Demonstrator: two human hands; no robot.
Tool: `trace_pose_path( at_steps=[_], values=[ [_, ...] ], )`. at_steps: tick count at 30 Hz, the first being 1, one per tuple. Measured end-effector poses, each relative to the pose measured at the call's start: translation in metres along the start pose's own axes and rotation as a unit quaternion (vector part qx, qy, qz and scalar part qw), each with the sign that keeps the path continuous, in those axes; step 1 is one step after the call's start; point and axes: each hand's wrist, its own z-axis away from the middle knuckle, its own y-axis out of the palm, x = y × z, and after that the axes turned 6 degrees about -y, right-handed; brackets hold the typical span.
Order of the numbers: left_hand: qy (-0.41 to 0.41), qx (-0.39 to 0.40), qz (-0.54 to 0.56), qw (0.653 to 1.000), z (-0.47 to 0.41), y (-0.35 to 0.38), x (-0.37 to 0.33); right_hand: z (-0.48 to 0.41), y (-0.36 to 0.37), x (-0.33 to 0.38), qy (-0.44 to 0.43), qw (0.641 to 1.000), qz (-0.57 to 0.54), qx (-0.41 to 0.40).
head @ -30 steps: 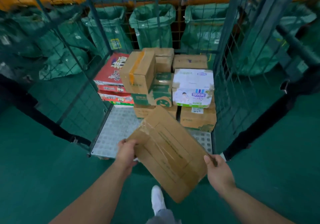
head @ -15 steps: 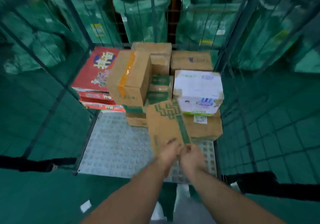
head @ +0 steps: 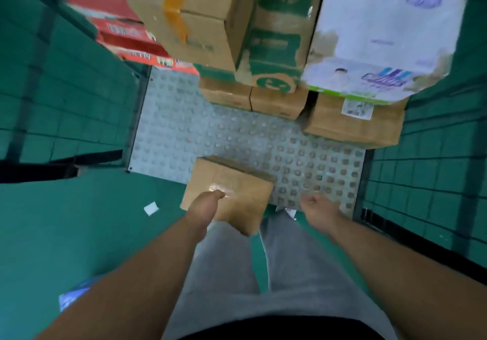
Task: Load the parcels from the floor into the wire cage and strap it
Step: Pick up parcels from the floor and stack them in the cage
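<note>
Currently, the left hand (head: 207,208) grips a small box (head: 237,184) of plain brown cardboard. It is rectangular, with a glossy patch of clear tape on its top. The thumb lies on the top face and the fingers are hidden beneath. The box is at the front edge of the plate (head: 184,134) that floors the cage (head: 434,155), partly over the plate and partly over the floor (head: 79,234). Contact with the plate cannot be told. The right hand (head: 317,208) hangs just right of the box and apart from it, fingers loosely curled, holding nothing. The plate is grey metal embossed with rows of round bumps. Cage walls on 2 sides are thin green wire mesh. At the back, a stack (head: 276,50) of brown, green-printed, white and red cartons stands on the plate.
</note>
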Motion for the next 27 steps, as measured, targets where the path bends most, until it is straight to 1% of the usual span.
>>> trace_pose_path(
  at_steps=[2, 3, 4, 7, 9, 12, 14, 15, 16, 18, 21, 22, 24, 25, 27],
  values=[
    [-0.025, -0.01, 0.01, 1.0, -0.029, -0.012, 0.003, -0.021, 0.019, -0.001, 0.028, 0.999, 0.0, 0.023],
    [-0.035, -0.004, 0.011, 0.999, -0.039, -0.016, 0.003, -0.026, 0.022, 0.003, 0.028, 0.999, 0.004, 0.025],
    [-0.04, -0.015, 0.005, 0.999, -0.056, -0.023, 0.004, -0.039, 0.031, 0.004, 0.037, 0.999, 0.01, 0.029],
    [-0.026, -0.055, -0.019, 0.998, -0.103, -0.041, -0.001, -0.076, 0.064, 0.01, 0.051, 0.999, -0.006, 0.013],
    [-0.023, -0.068, -0.037, 0.997, -0.142, -0.054, -0.007, -0.1, 0.086, 0.02, 0.069, 0.998, -0.011, 0.01],
    [-0.014, -0.104, -0.044, 0.993, -0.202, -0.072, -0.012, -0.144, 0.112, 0.016, 0.068, 0.997, -0.018, 0.006],
    [-0.004, -0.099, -0.034, 0.994, -0.229, -0.075, -0.023, -0.177, 0.132, 0.008, 0.07, 0.997, -0.026, 0.017],
    [0.002, -0.094, -0.033, 0.995, -0.24, -0.074, -0.03, -0.186, 0.14, 0.009, 0.074, 0.995, -0.062, 0.017],
    [0.004, -0.087, -0.033, 0.996, -0.253, -0.073, -0.035, -0.197, 0.149, 0.011, 0.084, 0.988, -0.128, 0.001],
    [0.007, -0.046, -0.017, 0.999, -0.27, -0.071, -0.045, -0.209, 0.158, 0.015, 0.116, 0.96, -0.252, -0.044],
    [-0.005, -0.018, -0.019, 1.0, -0.265, -0.064, -0.055, -0.21, 0.161, 0.02, 0.141, 0.921, -0.359, -0.051],
    [-0.018, -0.015, -0.004, 1.0, -0.261, -0.064, -0.055, -0.206, 0.159, 0.019, 0.147, 0.906, -0.391, -0.068],
    [-0.031, -0.002, 0.019, 0.999, -0.25, -0.064, -0.053, -0.188, 0.146, 0.019, 0.177, 0.878, -0.431, -0.108],
    [-0.04, 0.013, 0.02, 0.999, -0.239, -0.066, -0.053, -0.175, 0.137, 0.019, 0.184, 0.87, -0.444, -0.111],
    [-0.04, 0.041, 0.015, 0.998, -0.209, -0.07, -0.054, -0.145, 0.111, 0.018, 0.183, 0.869, -0.447, -0.106]
  ],
)
